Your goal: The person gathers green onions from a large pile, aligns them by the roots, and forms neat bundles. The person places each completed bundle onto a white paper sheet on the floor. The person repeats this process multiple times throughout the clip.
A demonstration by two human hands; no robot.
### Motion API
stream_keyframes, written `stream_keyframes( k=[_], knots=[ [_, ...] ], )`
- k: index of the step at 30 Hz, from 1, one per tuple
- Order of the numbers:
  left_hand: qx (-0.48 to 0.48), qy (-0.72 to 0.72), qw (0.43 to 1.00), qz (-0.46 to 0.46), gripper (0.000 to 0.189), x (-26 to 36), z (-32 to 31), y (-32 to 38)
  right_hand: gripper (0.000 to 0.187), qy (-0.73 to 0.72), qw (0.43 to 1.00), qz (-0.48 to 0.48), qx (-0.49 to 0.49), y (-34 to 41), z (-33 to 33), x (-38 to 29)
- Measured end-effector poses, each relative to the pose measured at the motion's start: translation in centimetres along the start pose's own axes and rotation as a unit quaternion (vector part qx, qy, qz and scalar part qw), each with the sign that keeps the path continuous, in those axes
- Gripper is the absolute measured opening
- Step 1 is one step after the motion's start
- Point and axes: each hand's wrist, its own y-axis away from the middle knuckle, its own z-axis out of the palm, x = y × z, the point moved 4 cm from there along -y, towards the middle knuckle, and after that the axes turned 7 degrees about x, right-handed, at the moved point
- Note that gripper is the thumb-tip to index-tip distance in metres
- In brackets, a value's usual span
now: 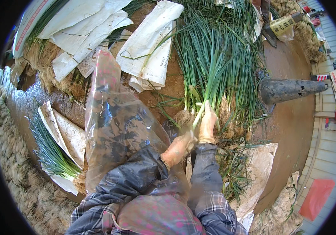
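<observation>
A green onion [200, 115] with a pale stem slants up and away in front of me. My right hand [208, 124], in a tan glove, is closed around its stem. At the lower root end, my gloved left hand [178, 148] has its fingers curled in against the stalk; they are slightly blurred. Just beyond both hands, a large heap of green onions [215, 55] lies with leaves pointing away and roots towards me. Tangled roots [184, 118] show left of the held stalk. Loose leaf scraps [232, 170] lie beside my right forearm.
A dark traffic cone [291, 90] lies on its side to the right. White sacking sheets [152, 47] are spread ahead. On the left, a bundle of green onions [55, 155] rests on sacking. Piled onion roots [18, 176] line the left edge. A red sheet [317, 199] lies at lower right.
</observation>
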Motion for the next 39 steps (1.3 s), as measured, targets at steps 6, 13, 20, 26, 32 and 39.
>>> stream_keyframes(
  k=[6, 13, 20, 26, 32, 39],
  knots=[
    [0.079, 0.087, 0.993, 0.022, 0.044, 1.6, -1.0, -0.4, 0.023, 0.146, 0.977, -0.116, 0.101, 9.2, -10.2, 4.4],
    [0.046, -0.056, 0.984, 0.163, 0.026, 2.2, 0.1, -0.6, 0.057, 0.785, 0.580, 0.202, -0.084, 16.7, -28.7, 7.3],
    [0.080, -0.399, 0.831, 0.380, 0.033, 1.4, 0.2, 0.0, 0.033, 0.205, 0.950, 0.062, -0.228, 7.3, -7.8, 1.3],
    [0.139, -0.457, 0.822, 0.311, 0.052, 1.9, -0.5, -0.6, 0.027, 0.549, 0.755, -0.331, -0.138, 9.5, -3.5, -2.6],
    [-0.063, -0.003, 0.998, 0.005, 0.041, 2.4, -0.1, -0.7, 0.032, 0.036, 0.982, -0.179, -0.040, 9.1, -8.7, -6.4],
    [-0.094, 0.144, 0.985, -0.010, 0.029, 3.2, 0.4, -0.8, 0.024, 0.254, 0.960, -0.076, 0.095, -5.8, -7.0, -2.4]
  ],
)
